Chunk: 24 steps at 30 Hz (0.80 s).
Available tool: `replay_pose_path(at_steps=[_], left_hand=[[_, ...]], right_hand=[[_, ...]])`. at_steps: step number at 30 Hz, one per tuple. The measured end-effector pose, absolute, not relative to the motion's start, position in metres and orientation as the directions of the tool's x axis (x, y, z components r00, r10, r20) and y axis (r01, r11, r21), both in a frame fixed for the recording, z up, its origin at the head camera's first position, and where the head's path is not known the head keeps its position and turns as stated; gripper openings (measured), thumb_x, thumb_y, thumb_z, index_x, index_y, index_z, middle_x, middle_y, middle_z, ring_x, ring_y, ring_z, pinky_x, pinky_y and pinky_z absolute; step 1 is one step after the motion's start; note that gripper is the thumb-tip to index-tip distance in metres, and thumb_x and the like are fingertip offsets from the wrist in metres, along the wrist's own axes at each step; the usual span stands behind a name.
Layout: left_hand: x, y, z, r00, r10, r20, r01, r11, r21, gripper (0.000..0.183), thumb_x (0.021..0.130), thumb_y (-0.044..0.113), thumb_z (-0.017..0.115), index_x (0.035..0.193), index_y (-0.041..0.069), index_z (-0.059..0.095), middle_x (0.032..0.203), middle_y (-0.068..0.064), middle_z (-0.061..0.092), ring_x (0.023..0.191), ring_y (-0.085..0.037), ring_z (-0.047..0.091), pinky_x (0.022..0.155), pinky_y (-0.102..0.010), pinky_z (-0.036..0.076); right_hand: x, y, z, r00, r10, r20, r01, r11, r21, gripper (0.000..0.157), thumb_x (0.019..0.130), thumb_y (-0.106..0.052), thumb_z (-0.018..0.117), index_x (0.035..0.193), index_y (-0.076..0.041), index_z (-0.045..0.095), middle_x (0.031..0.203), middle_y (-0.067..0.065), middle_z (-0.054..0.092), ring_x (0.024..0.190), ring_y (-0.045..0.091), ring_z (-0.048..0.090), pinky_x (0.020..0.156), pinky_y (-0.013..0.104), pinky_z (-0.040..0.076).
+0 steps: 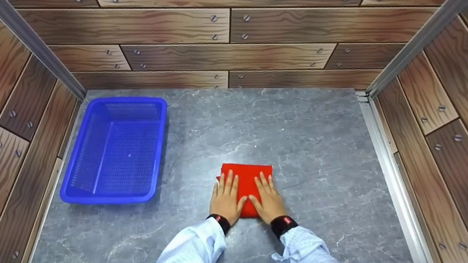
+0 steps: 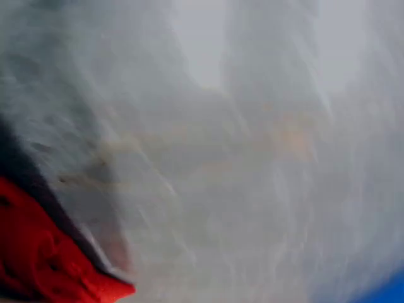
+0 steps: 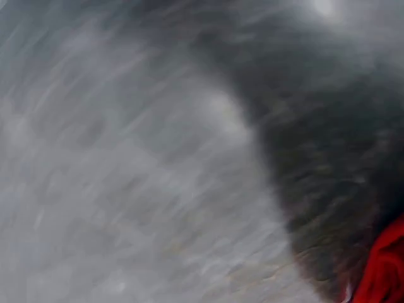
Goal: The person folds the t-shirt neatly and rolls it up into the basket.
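Observation:
A folded red cloth [image 1: 248,188] lies flat on the grey marbled table in the head view. My left hand [image 1: 226,198] rests on its left side, fingers straight and pointing away from me. On its right side lies my right hand [image 1: 269,200], also with straight fingers, and the two thumbs come close together over the cloth's near part. A small corner of fabric pokes out at the cloth's left edge. In the left wrist view a bit of red cloth [image 2: 57,252] shows at the lower left; the right wrist view has red cloth [image 3: 385,268] at the lower right corner.
A blue plastic basket [image 1: 158,154] with perforated sides and bottom stands to the left on the table [image 1: 317,147]. Wood-patterned panels [image 1: 277,25] wall the table at the back and both sides, with metal rails [image 1: 398,188] along the right edge.

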<state>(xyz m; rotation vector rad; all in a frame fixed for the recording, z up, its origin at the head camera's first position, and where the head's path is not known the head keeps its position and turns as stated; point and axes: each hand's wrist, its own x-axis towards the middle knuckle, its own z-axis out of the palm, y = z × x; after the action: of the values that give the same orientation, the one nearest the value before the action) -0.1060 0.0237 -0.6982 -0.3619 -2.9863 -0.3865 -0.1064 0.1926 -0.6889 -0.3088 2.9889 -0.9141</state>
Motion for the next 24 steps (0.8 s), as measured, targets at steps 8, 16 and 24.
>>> replay_pose_path(at_steps=[8,16,24], left_hand=[[-0.111,0.021,-0.682,-0.98,-0.197,0.003,-0.126,0.639,0.759,0.061,0.088,0.025,0.057,0.136,-0.005,0.035,0.131,-0.028,0.042,0.117,-0.042,0.044,0.1,-0.047,0.034],[-0.116,0.014,-0.66,-0.925,-0.312,-0.216,-0.335,0.402,0.852,0.04,0.083,0.014,0.063,0.11,-0.013,0.054,0.098,-0.027,0.061,0.094,-0.037,0.059,0.084,-0.043,0.045],[-0.127,-0.006,-0.711,-0.895,-0.224,-0.385,-0.441,0.337,0.832,0.032,0.078,0.03,0.069,0.088,-0.001,0.068,0.081,-0.013,0.066,0.074,-0.024,0.06,0.069,-0.033,0.047]], right_hand=[[-0.122,0.205,-0.655,-0.893,0.362,-0.267,0.394,0.345,-0.852,0.04,0.087,-0.018,0.057,0.121,0.003,0.054,0.12,0.026,0.055,0.113,0.036,0.051,0.098,0.043,0.038],[-0.123,0.212,-0.644,-0.789,0.291,-0.541,0.608,0.248,-0.755,0.047,0.085,-0.018,0.059,0.122,0.01,0.052,0.127,0.027,0.05,0.116,0.035,0.047,0.099,0.041,0.037],[-0.118,0.205,-0.651,-0.798,0.298,-0.523,0.592,0.233,-0.771,0.032,0.081,-0.013,0.062,0.104,0.009,0.063,0.108,0.021,0.061,0.094,0.027,0.052,0.082,0.032,0.041]])
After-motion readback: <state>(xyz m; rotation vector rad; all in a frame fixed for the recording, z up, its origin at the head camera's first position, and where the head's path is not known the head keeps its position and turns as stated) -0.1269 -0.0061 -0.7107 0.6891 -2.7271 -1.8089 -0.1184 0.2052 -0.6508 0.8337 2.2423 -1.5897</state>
